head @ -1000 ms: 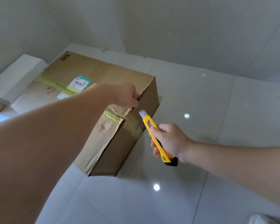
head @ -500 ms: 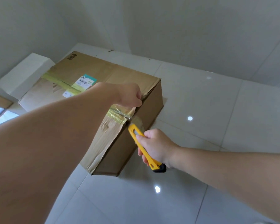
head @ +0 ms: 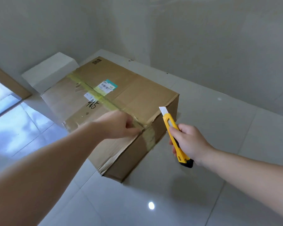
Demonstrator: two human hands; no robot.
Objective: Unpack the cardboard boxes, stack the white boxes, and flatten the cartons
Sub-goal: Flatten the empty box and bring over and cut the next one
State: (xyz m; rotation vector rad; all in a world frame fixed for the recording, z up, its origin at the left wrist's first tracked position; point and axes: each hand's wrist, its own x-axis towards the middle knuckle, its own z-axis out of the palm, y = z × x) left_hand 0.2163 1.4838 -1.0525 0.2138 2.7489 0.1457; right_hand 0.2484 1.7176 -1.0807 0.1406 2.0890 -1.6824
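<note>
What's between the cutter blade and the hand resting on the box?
In the head view: the cardboard box's near corner and taped seam separate the blade from the left hand.

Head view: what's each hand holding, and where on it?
The right hand grips the yellow knife round its handle, blade out and off the box. The left hand rests curled on the cardboard box at the tape seam; whether it pinches anything cannot be told.

A glossy pale-grey tiled floor [head: 203, 185] bears a long, taped brown cardboard box [head: 137, 95], with a white rectangular box [head: 51, 70] touching its far end
</note>
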